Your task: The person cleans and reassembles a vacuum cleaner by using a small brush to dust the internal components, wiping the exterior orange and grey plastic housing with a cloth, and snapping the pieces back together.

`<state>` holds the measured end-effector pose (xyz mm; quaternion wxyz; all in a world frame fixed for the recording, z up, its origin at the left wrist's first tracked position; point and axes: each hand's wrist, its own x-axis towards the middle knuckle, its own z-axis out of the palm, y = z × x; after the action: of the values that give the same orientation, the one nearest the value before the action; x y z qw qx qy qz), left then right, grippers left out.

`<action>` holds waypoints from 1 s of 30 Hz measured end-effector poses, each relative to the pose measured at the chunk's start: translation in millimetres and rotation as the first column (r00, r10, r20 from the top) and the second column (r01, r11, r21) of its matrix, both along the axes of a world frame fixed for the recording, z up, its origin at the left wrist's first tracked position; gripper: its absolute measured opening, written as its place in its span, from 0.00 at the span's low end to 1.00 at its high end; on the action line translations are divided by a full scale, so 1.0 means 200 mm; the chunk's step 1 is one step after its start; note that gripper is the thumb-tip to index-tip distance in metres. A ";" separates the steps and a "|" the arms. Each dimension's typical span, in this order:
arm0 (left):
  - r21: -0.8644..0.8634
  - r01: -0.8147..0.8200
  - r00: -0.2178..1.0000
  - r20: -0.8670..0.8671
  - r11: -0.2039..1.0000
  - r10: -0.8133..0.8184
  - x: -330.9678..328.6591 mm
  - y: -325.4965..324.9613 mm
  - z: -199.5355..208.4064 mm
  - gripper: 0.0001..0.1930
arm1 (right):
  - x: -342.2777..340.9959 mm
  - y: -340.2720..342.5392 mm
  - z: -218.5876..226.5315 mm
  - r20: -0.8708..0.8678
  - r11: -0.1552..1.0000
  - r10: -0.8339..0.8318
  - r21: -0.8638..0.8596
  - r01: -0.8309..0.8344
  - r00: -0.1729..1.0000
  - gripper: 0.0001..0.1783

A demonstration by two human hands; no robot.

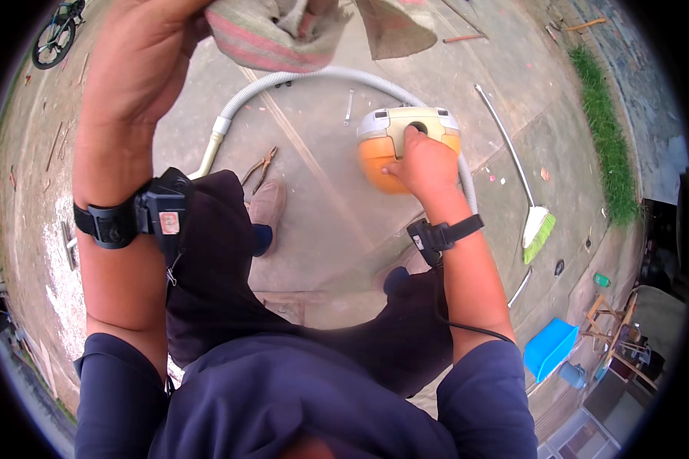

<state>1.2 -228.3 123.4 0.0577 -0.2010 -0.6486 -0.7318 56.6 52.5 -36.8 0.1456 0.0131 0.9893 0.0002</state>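
My left hand (144,57) is raised at the upper left, closed on a crumpled beige-grey cloth (275,46) with reddish stripes; its fingertips are partly hidden by the cloth and the frame's edge. My right hand (430,168) reaches forward to a cream-and-orange vacuum cleaner (381,157) on the ground, gripping it at the top near a dark round opening. A ribbed grey hose (272,80) curves behind the vacuum cleaner and leads left to a cream tube end (210,153) near my left knee. Pliers (262,167) lie by my left shoe (269,205).
A small wrench-like tool (350,107) lies on the concrete beyond the hose. To the right lies a green-and-white broom (537,222). Farther right are a blue bin (550,348), a wooden chair (601,317) and a strip of grass (605,138). A bicycle (53,38) stands far left.
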 end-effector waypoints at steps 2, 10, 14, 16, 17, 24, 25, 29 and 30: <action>0.145 0.095 0.972 0.200 0.985 -0.123 0.02 0.00 -0.03 0.18 | 0.01 0.12 0.03 0.026 0.991 0.095 0.093 -0.097 0.995 0.29; 0.084 0.054 0.927 0.365 0.995 -0.081 -0.05 0.01 -0.41 0.17 | 0.21 0.50 0.02 0.028 0.997 0.072 -0.005 -0.072 0.997 0.28; 0.060 0.023 0.895 0.444 0.998 -0.047 -0.02 0.08 -0.51 0.16 | 0.25 0.52 -0.03 0.029 0.997 0.011 -0.071 -0.009 1.000 0.30; 0.007 -0.001 0.883 0.470 1.000 -0.002 -0.02 0.09 -0.53 0.17 | 0.25 0.52 -0.03 0.026 0.999 0.019 -0.051 -0.018 0.999 0.29; -0.007 0.002 0.880 0.474 1.000 0.001 -0.02 0.08 -0.56 0.17 | 0.25 0.52 -0.02 0.025 0.999 0.023 -0.041 -0.022 0.999 0.28; -0.042 -0.011 0.877 0.479 0.999 0.030 -0.04 0.04 -0.64 0.17 | 0.20 0.53 -0.01 0.023 0.996 0.052 -0.071 -0.051 0.998 0.26; -0.053 -0.024 0.874 0.484 0.998 0.047 -0.04 0.04 -0.64 0.17 | 0.19 0.52 -0.01 0.024 0.997 0.045 -0.069 -0.044 0.999 0.26; -0.055 -0.049 0.873 0.482 0.997 0.069 -0.04 0.06 -0.63 0.18 | 0.18 0.51 -0.02 0.021 0.996 -0.013 -0.086 0.014 1.000 0.28; -0.046 -0.049 0.876 0.478 0.998 0.065 -0.04 0.06 -0.63 0.18 | 0.18 0.51 -0.01 0.033 0.995 -0.036 -0.093 0.039 0.999 0.28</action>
<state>-6.0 -215.6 -2.3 -0.0863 0.0043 -0.6600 -0.7463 92.6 154.7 -39.3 0.1615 0.0246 0.9854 -0.0485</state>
